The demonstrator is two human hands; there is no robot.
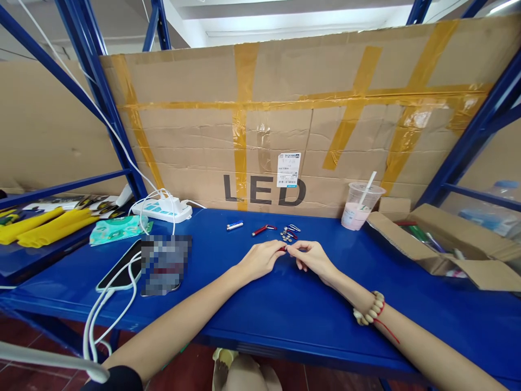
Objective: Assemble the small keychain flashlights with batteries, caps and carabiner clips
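My left hand [260,259] is closed around a small red tube [283,249], most of it hidden by the fingers. At the tube's right end, the thumb and forefinger of my right hand [310,257] pinch together; whether they grip a separate small part is too fine to see. Just beyond the hands lie several silver button cells [287,237] and loose carabiner clips [292,228]. Left of those is a red keychain flashlight [259,231] with a red clip. Farther left sits a short blue-and-silver tube [235,225], similar in size.
A plastic cup [353,213] with a straw stands at the back right, beside an open cardboard box [431,255] of small items. On the left are a power strip [163,209], cables, a phone [122,266], a tissue pack [118,229] and yellow bundles [57,225]. Cardboard [195,141] walls the back.
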